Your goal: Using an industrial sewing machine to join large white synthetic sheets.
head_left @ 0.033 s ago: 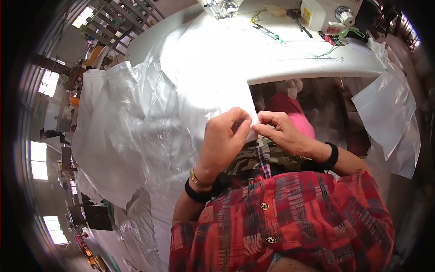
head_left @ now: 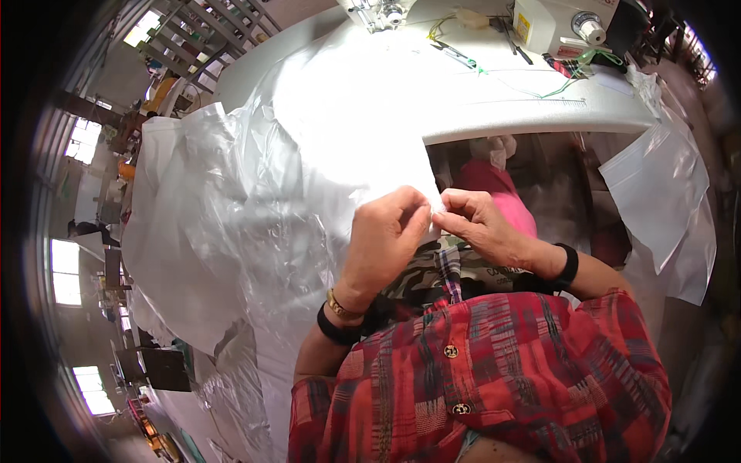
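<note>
A large, glossy white plastic sheet [head_left: 231,208] spreads over the table and hangs down at the left. At its right-hand edge, close to my body, my left hand [head_left: 384,243] and my right hand [head_left: 485,230] meet. Thumb and fingers of each hand are pinched on the edge of the sheet, and a small crumpled bit shows between the fingertips. Strong glare washes out the sheet above my hands, so its folds there cannot be made out.
Beyond the sheet stands a sewing machine's needle end [head_left: 378,14], with its body [head_left: 567,27] at the back right. Thread snips [head_left: 457,55] and green thread [head_left: 556,91] lie on the white tabletop [head_left: 540,119]. Another plastic piece [head_left: 656,193] hangs at the right. Pink cloth [head_left: 502,193] sits below the table edge.
Both hands have shifted very slightly to the right, still pinching the sheet's edge. The bit between the fingertips looks more bunched.
</note>
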Action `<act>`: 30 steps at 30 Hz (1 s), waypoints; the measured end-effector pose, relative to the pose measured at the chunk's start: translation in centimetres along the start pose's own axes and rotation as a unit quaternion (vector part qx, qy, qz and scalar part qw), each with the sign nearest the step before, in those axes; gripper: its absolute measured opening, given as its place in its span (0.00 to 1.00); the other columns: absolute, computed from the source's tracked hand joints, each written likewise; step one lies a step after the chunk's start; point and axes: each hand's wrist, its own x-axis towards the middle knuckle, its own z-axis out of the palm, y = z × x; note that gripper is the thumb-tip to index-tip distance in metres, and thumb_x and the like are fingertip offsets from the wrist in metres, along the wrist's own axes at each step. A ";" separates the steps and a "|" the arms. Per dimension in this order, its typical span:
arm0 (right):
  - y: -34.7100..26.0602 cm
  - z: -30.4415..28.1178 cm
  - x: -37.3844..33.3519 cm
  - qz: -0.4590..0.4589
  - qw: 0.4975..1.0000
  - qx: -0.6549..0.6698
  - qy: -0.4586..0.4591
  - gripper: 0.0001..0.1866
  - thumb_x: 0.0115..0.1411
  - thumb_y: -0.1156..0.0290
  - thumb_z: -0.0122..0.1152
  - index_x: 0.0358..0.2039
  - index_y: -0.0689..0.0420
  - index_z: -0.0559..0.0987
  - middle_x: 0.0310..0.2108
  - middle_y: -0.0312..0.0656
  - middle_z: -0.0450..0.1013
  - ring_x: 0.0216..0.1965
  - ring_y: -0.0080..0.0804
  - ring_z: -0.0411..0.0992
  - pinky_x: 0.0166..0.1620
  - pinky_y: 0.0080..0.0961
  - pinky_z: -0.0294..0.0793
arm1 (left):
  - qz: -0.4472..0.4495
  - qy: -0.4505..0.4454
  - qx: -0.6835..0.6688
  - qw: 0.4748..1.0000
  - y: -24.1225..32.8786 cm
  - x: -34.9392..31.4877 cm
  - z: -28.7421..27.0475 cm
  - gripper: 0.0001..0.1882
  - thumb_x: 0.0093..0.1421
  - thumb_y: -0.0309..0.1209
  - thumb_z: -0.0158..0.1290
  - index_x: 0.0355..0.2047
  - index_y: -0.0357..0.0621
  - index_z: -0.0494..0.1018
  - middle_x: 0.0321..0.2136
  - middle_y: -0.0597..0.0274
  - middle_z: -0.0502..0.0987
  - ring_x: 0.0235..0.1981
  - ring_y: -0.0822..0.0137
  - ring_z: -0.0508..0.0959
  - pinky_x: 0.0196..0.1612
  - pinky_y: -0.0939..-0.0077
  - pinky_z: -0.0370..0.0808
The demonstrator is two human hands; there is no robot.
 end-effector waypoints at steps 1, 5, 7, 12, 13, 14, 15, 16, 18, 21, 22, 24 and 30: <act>0.2 -0.1 -0.3 0.010 0.999 0.037 0.001 0.12 0.65 0.68 0.56 0.29 0.64 0.72 0.25 0.33 0.67 0.31 0.18 0.64 0.32 0.24 0.67 | 0.001 0.000 0.000 1.000 -0.3 -0.2 0.3 0.03 0.60 0.22 0.54 0.31 0.33 0.74 0.18 0.67 0.72 0.21 0.82 0.68 0.23 0.83 0.64; 1.8 0.4 -0.9 -0.041 0.999 -0.010 -0.007 0.12 0.65 0.68 0.56 0.30 0.64 0.72 0.25 0.37 0.69 0.30 0.23 0.67 0.33 0.25 0.68 | 0.020 -0.005 0.053 0.998 -1.3 -0.9 1.3 0.03 0.59 0.22 0.55 0.32 0.34 0.76 0.20 0.58 0.76 0.20 0.74 0.72 0.24 0.78 0.68; 1.8 0.4 -0.9 -0.149 0.977 -0.151 -0.022 0.11 0.64 0.68 0.56 0.30 0.64 0.72 0.26 0.44 0.70 0.30 0.31 0.69 0.35 0.28 0.69 | 0.036 0.007 0.051 0.998 -1.4 -1.2 1.4 0.03 0.59 0.22 0.54 0.33 0.33 0.75 0.20 0.58 0.75 0.21 0.75 0.71 0.25 0.78 0.67; 1.0 1.1 -1.0 -0.184 0.944 -0.267 -0.064 0.08 0.61 0.70 0.58 0.32 0.62 0.71 0.28 0.49 0.67 0.32 0.49 0.69 0.37 0.38 0.70 | -0.029 0.009 -0.019 0.999 -2.7 -1.8 1.3 0.05 0.64 0.24 0.51 0.33 0.34 0.75 0.19 0.66 0.70 0.21 0.78 0.67 0.24 0.80 0.64; 1.0 1.3 -0.8 -0.181 0.944 -0.267 -0.064 0.08 0.61 0.70 0.58 0.32 0.62 0.71 0.28 0.49 0.67 0.32 0.49 0.69 0.37 0.38 0.70 | -0.074 0.000 -0.055 0.996 -2.8 -1.8 1.1 0.06 0.65 0.25 0.50 0.33 0.35 0.75 0.19 0.69 0.68 0.21 0.80 0.65 0.24 0.80 0.63; 1.0 1.5 -0.6 -0.225 0.930 -0.282 -0.063 0.08 0.61 0.70 0.58 0.32 0.62 0.71 0.30 0.49 0.68 0.33 0.49 0.70 0.38 0.38 0.71 | -0.078 -0.003 -0.069 0.995 -2.6 -1.7 0.8 0.07 0.66 0.27 0.51 0.32 0.35 0.75 0.20 0.75 0.67 0.23 0.82 0.64 0.24 0.81 0.62; 1.1 1.6 -0.5 -0.268 0.914 -0.297 -0.065 0.08 0.61 0.70 0.58 0.31 0.61 0.71 0.31 0.48 0.69 0.34 0.49 0.70 0.39 0.38 0.71 | -0.082 -0.002 -0.072 0.994 -3.0 -1.8 0.7 0.07 0.66 0.27 0.51 0.32 0.35 0.75 0.20 0.75 0.67 0.23 0.82 0.64 0.24 0.81 0.62; 0.6 1.6 -0.5 -0.274 0.894 -0.342 -0.091 0.08 0.61 0.69 0.59 0.35 0.60 0.73 0.34 0.47 0.70 0.35 0.48 0.72 0.39 0.40 0.72 | -0.108 -0.010 -0.073 0.991 -3.7 -1.9 0.5 0.07 0.65 0.27 0.53 0.32 0.35 0.75 0.20 0.76 0.67 0.23 0.83 0.64 0.24 0.82 0.62; -0.4 1.0 0.6 -0.286 0.888 -0.331 -0.137 0.08 0.61 0.69 0.59 0.36 0.61 0.75 0.33 0.47 0.70 0.35 0.47 0.72 0.39 0.40 0.72 | -0.144 -0.007 -0.094 0.985 -5.0 -2.0 -0.1 0.06 0.62 0.26 0.55 0.30 0.34 0.74 0.21 0.79 0.67 0.23 0.85 0.64 0.23 0.83 0.62; 0.2 -0.7 2.8 -0.189 0.958 -0.187 -0.105 0.10 0.62 0.70 0.59 0.40 0.63 0.78 0.39 0.46 0.76 0.40 0.38 0.74 0.44 0.33 0.74 | -0.098 0.048 -0.038 0.993 -3.3 -2.0 -2.6 0.10 0.59 0.24 0.53 0.22 0.33 0.68 0.15 0.69 0.62 0.21 0.82 0.62 0.21 0.79 0.60; 1.0 -1.1 4.0 -0.137 0.978 -0.155 -0.025 0.10 0.62 0.70 0.59 0.41 0.63 0.78 0.39 0.47 0.76 0.40 0.38 0.75 0.44 0.32 0.74 | -0.080 0.063 0.016 0.995 -2.1 -1.4 -3.7 0.09 0.59 0.24 0.53 0.23 0.33 0.70 0.15 0.66 0.65 0.19 0.80 0.64 0.21 0.78 0.61; 3.7 0.4 7.5 -0.157 0.975 -0.125 0.090 0.12 0.61 0.68 0.58 0.41 0.62 0.79 0.37 0.49 0.77 0.38 0.40 0.75 0.41 0.33 0.74 | -0.032 0.095 0.138 0.985 0.6 -0.6 -6.2 0.06 0.59 0.22 0.53 0.26 0.33 0.72 0.16 0.60 0.68 0.18 0.74 0.67 0.22 0.75 0.64; 5.3 15.0 19.3 -0.444 0.871 -0.063 -0.198 0.11 0.45 0.67 0.60 0.22 0.63 0.76 0.26 0.54 0.75 0.33 0.52 0.75 0.36 0.40 0.73 | 0.147 -0.020 0.307 0.940 5.9 3.6 -9.6 0.06 0.57 0.22 0.54 0.25 0.34 0.71 0.17 0.50 0.70 0.16 0.64 0.71 0.22 0.71 0.67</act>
